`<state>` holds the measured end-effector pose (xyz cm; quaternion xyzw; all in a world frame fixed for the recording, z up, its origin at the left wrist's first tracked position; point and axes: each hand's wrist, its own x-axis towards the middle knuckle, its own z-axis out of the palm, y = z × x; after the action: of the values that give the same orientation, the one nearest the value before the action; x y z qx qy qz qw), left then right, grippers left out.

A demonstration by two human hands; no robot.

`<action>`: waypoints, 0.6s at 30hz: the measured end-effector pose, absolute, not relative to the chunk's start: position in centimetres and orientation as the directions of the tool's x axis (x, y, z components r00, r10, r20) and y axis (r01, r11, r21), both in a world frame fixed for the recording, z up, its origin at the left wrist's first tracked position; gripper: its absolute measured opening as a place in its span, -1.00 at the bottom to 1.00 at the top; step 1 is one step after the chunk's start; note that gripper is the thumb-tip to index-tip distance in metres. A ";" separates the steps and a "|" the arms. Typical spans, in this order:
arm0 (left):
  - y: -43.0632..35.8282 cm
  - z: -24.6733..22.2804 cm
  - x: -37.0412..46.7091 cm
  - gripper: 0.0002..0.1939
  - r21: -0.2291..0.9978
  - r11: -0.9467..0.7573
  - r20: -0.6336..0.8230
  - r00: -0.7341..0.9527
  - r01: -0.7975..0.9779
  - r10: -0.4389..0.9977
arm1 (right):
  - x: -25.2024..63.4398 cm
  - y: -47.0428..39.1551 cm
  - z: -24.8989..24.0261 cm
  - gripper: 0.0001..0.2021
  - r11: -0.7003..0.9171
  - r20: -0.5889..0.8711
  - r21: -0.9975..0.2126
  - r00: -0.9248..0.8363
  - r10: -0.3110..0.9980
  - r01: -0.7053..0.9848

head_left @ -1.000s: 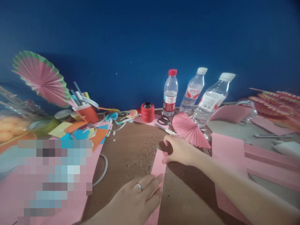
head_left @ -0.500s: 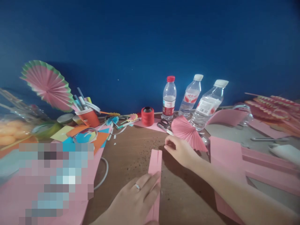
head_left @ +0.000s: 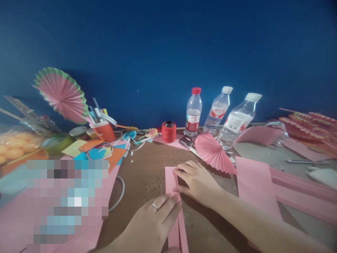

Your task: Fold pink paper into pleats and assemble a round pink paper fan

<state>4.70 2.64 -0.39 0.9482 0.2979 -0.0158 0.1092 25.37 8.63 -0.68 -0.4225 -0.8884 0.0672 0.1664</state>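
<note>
The left hand (head_left: 159,218) lies palm down, its forearm coming from seven o'clock, with its fingers close together and laid flat on a folded pink paper strip (head_left: 171,177). The right hand (head_left: 197,182) reaches in from four o'clock, thumb and forefinger apart, their tips at the strip's three o'clock edge near its far end; whether they pinch it, I cannot tell. The strip runs under the left fingers toward twelve o'clock. Half a second ago the right hand was off the paper, and the strip's far end has since swung toward eleven.
</note>
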 end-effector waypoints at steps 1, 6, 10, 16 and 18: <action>2.7 -0.5 4.6 -0.26 0.192 -0.808 -0.087 0.830 0.557 0.551 | 25.3 8.5 -0.6 -0.59 0.633 0.231 -0.242 -0.590 0.774 0.735; 2.4 0.2 4.3 -0.21 0.191 -0.806 -0.097 0.828 0.560 0.553 | 25.3 8.1 -0.2 -0.58 0.622 0.206 -0.202 -0.588 0.782 0.756; 1.9 0.7 4.1 -0.20 0.204 -0.754 -0.127 0.781 0.624 0.612 | 25.9 8.1 0.0 -0.45 0.645 0.185 -0.207 -0.618 0.764 0.736; 1.6 0.2 3.7 -0.21 0.248 -0.701 -0.136 0.740 0.669 0.658 | 26.2 7.5 0.4 -0.09 0.644 0.121 -0.273 -0.638 0.760 0.715; 1.5 0.1 3.7 -0.18 0.266 -0.680 -0.155 0.727 0.683 0.669 | 26.1 7.1 0.5 0.05 0.651 0.107 -0.286 -0.651 0.751 0.703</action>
<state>3.73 1.55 0.09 0.9164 0.3688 -0.0224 0.1541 26.09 7.15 0.53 -0.4031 -0.9020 0.1102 0.1085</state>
